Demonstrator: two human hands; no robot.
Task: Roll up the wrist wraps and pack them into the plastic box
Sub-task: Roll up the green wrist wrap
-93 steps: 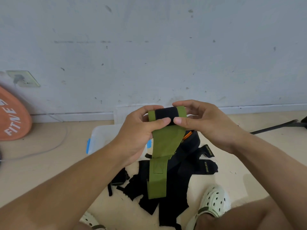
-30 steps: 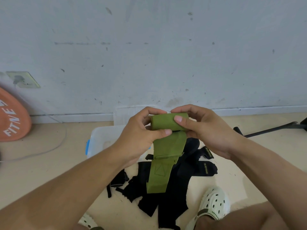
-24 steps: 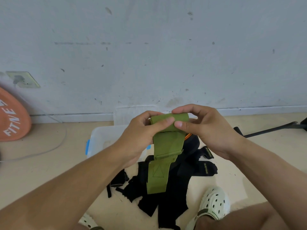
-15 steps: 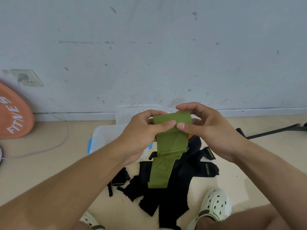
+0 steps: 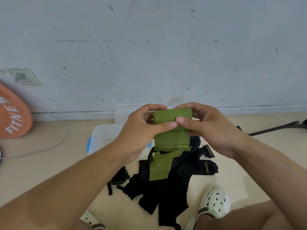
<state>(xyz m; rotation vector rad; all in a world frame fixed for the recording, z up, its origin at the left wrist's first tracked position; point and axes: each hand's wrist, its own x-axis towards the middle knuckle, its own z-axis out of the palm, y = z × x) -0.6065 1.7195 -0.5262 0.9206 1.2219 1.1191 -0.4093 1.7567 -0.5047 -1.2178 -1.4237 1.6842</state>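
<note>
I hold a green wrist wrap (image 5: 171, 128) in front of me, its upper part wound into a roll and its tail hanging down. My left hand (image 5: 141, 130) grips the roll's left end, thumb across the front. My right hand (image 5: 211, 128) grips the right end, thumb beside the left thumb. Below the hands a heap of black wrist wraps (image 5: 167, 180) lies unrolled on the floor. The clear plastic box (image 5: 103, 135) with blue clips stands on the floor behind my left hand, partly hidden by it.
A grey wall with a white skirting runs close behind the box. An orange weight plate (image 5: 11, 117) leans at the far left, with a cable (image 5: 49, 146) trailing on the floor. A black bar (image 5: 274, 128) lies at the right. My white clogs (image 5: 214, 201) are near the bottom.
The roll has grown thicker and fully green as both hands turned it. The hanging tail has become shorter and risen off the black heap.
</note>
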